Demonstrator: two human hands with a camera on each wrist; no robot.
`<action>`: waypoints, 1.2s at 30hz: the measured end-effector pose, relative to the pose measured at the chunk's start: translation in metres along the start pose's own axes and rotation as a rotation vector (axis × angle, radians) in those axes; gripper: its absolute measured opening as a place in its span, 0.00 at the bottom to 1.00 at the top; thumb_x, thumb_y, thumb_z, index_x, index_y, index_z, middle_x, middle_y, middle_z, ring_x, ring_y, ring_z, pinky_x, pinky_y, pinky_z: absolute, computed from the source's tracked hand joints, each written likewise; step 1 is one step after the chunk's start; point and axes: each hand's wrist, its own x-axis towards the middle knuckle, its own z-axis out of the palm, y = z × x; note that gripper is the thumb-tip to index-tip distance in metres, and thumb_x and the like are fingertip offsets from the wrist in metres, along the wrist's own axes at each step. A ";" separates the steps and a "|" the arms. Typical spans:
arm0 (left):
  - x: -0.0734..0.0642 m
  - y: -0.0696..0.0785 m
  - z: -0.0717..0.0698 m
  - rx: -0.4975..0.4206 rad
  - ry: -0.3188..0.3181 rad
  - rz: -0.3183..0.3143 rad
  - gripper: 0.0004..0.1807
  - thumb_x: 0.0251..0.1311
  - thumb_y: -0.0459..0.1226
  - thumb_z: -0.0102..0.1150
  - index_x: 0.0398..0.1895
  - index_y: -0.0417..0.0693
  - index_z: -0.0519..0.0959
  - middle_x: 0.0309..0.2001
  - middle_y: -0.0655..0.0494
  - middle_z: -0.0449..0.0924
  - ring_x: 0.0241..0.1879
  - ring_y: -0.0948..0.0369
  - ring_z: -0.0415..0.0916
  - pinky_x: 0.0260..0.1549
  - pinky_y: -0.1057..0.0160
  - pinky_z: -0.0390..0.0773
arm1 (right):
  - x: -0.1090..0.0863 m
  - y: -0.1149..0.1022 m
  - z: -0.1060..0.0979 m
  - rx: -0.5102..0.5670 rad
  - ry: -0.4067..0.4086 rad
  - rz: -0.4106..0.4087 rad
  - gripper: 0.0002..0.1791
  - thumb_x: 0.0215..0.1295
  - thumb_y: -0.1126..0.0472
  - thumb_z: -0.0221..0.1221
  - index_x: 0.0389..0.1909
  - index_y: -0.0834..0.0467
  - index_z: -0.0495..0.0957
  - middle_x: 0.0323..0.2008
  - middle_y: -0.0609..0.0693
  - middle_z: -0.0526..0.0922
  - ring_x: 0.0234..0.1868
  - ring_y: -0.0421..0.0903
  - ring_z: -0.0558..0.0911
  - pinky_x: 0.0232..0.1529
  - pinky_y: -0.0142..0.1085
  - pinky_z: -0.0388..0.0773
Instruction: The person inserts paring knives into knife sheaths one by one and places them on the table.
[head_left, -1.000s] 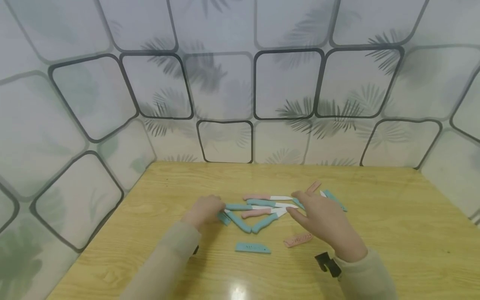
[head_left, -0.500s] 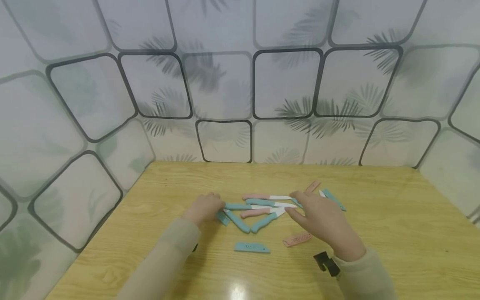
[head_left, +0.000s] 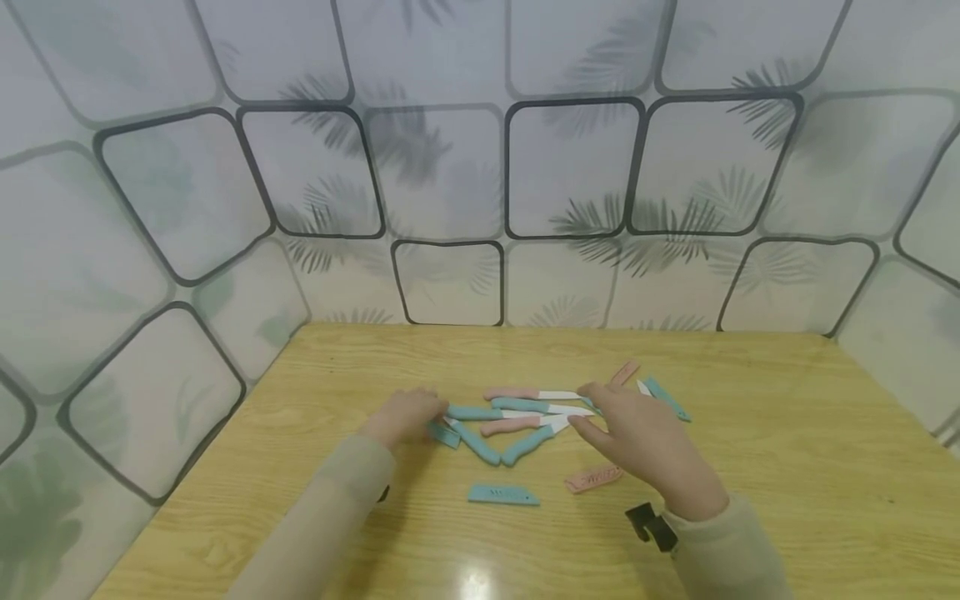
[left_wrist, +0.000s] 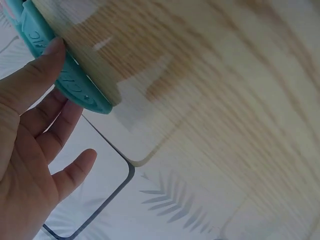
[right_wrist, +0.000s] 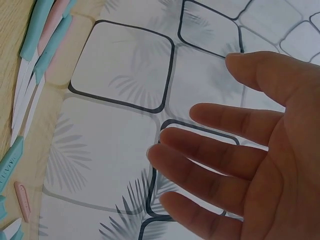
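My left hand (head_left: 405, 417) pinches a teal blade sheath (left_wrist: 80, 87) with raised lettering, thumb on its face and fingers behind, as the left wrist view shows. Close beside it on the table lie several white-bladed knives, among them a teal-handled knife (head_left: 474, 413), an angled teal-handled knife (head_left: 477, 443) and a pink-handled knife (head_left: 512, 393). Whether a blade sits inside the pinched sheath is hidden. My right hand (head_left: 652, 442) hovers over the blade tips, its spread fingers (right_wrist: 190, 167) holding nothing in the right wrist view.
A loose teal sheath (head_left: 503, 495) and a pink sheath (head_left: 594, 478) lie at the front of the wood-grain table (head_left: 810, 467). Beyond my right hand are another pink sheath (head_left: 625, 372) and a teal sheath (head_left: 668, 399). A patterned wall (head_left: 570, 283) borders the table's back.
My left hand has shifted slightly left with the teal sheath, which now lies at a flatter angle. The right hand and the knives look almost unchanged.
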 end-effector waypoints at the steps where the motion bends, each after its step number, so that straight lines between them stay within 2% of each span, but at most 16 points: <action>1: 0.000 0.000 0.001 -0.016 -0.003 -0.004 0.11 0.43 0.36 0.66 0.28 0.54 0.72 0.31 0.62 0.73 0.35 0.60 0.71 0.37 0.61 0.72 | 0.000 0.000 0.000 0.000 0.000 0.001 0.19 0.56 0.54 0.59 0.46 0.61 0.73 0.22 0.48 0.77 0.12 0.35 0.57 0.08 0.27 0.55; 5: -0.002 -0.001 0.001 -0.058 -0.014 -0.008 0.11 0.47 0.35 0.64 0.25 0.54 0.69 0.28 0.63 0.73 0.31 0.62 0.71 0.33 0.63 0.72 | 0.000 0.001 0.002 -0.009 0.009 -0.006 0.19 0.55 0.54 0.60 0.45 0.61 0.73 0.25 0.50 0.79 0.13 0.35 0.60 0.09 0.27 0.56; 10: -0.004 -0.003 0.000 -0.089 0.007 0.018 0.09 0.50 0.32 0.61 0.25 0.53 0.71 0.30 0.61 0.76 0.34 0.59 0.73 0.36 0.61 0.73 | 0.000 0.001 0.003 -0.015 0.012 -0.012 0.20 0.55 0.54 0.60 0.45 0.61 0.74 0.26 0.50 0.79 0.13 0.35 0.61 0.09 0.27 0.56; 13: -0.006 -0.006 -0.002 -0.189 0.042 0.033 0.08 0.51 0.29 0.58 0.27 0.51 0.72 0.32 0.59 0.76 0.35 0.58 0.73 0.37 0.59 0.72 | 0.001 0.002 0.003 -0.009 0.004 -0.006 0.20 0.55 0.54 0.60 0.45 0.61 0.74 0.26 0.50 0.79 0.13 0.35 0.62 0.09 0.27 0.57; 16: -0.008 -0.009 -0.007 -0.315 0.112 0.078 0.07 0.51 0.27 0.57 0.28 0.49 0.73 0.32 0.58 0.75 0.35 0.59 0.72 0.37 0.58 0.73 | 0.001 0.002 0.003 -0.007 0.003 -0.005 0.20 0.55 0.54 0.60 0.45 0.61 0.74 0.25 0.50 0.79 0.13 0.35 0.62 0.09 0.27 0.57; 18: -0.010 -0.010 -0.010 -0.385 0.161 0.110 0.06 0.52 0.28 0.57 0.28 0.47 0.73 0.31 0.57 0.75 0.34 0.60 0.72 0.37 0.59 0.73 | 0.001 0.002 0.003 -0.009 0.005 -0.009 0.19 0.55 0.54 0.60 0.45 0.61 0.74 0.25 0.50 0.79 0.13 0.35 0.62 0.09 0.27 0.57; 21: -0.012 -0.009 -0.013 -0.488 0.216 0.120 0.03 0.54 0.31 0.57 0.30 0.46 0.74 0.31 0.58 0.76 0.36 0.60 0.73 0.39 0.59 0.74 | 0.001 0.002 0.002 -0.010 0.007 -0.015 0.19 0.55 0.55 0.60 0.44 0.62 0.74 0.24 0.49 0.78 0.13 0.35 0.61 0.09 0.27 0.57; 25: -0.015 -0.003 -0.017 -0.655 0.295 0.081 0.04 0.57 0.35 0.56 0.34 0.44 0.74 0.34 0.57 0.76 0.38 0.59 0.73 0.39 0.59 0.74 | 0.001 0.002 0.002 -0.006 0.004 -0.013 0.19 0.55 0.55 0.60 0.44 0.62 0.74 0.24 0.50 0.79 0.13 0.35 0.61 0.09 0.26 0.57; 28: -0.016 0.003 -0.020 -0.778 0.359 0.039 0.08 0.57 0.36 0.56 0.37 0.42 0.74 0.36 0.54 0.75 0.37 0.58 0.72 0.35 0.60 0.75 | 0.001 0.002 0.003 -0.006 0.003 -0.014 0.19 0.55 0.55 0.60 0.44 0.62 0.73 0.21 0.48 0.76 0.12 0.35 0.60 0.09 0.26 0.56; 32: -0.020 0.012 -0.025 -0.927 0.418 -0.047 0.09 0.56 0.36 0.56 0.38 0.40 0.74 0.36 0.51 0.75 0.35 0.56 0.72 0.29 0.62 0.75 | 0.001 0.003 0.003 -0.004 0.005 -0.021 0.19 0.55 0.55 0.60 0.44 0.62 0.73 0.19 0.46 0.74 0.12 0.35 0.59 0.09 0.26 0.56; 36: -0.022 0.020 -0.029 -1.057 0.470 -0.126 0.10 0.55 0.35 0.57 0.38 0.39 0.74 0.34 0.50 0.75 0.34 0.56 0.72 0.30 0.62 0.75 | 0.001 0.003 0.004 -0.001 0.000 -0.016 0.19 0.55 0.55 0.60 0.44 0.62 0.73 0.20 0.47 0.76 0.12 0.35 0.60 0.09 0.26 0.56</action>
